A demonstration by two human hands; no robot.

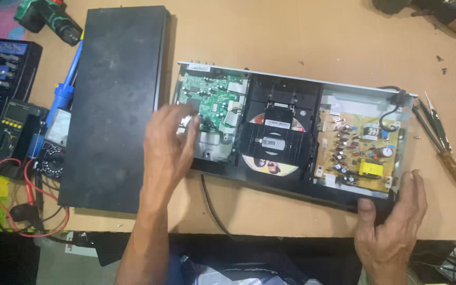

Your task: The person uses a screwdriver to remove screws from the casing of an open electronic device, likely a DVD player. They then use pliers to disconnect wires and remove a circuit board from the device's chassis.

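- Opened disc player (291, 132): flat metal tray lying mid-table, holding a green circuit board (212, 100), black disc drive (278, 134), tan power board (357, 150).
- Left hand (170, 142): fingers loosely spread (blurred) over the green board's corner.
- Right hand (391, 221): grips the player's front right corner.
- Matte black lid (114, 105): alongside, dusty.

Thing: opened disc player (291, 132), its inner parts showing
Pose: lies flat, long side running left to right, slightly skewed on the tabletop
Left section: green circuit board (210, 100)
Middle: black disc drive (278, 134) with a printed disc (267, 166) showing beneath it
Right section: tan power board (357, 150) with a yellow component
Contact: left hand (167, 145) over the left end, right hand (394, 221) on the front right corner
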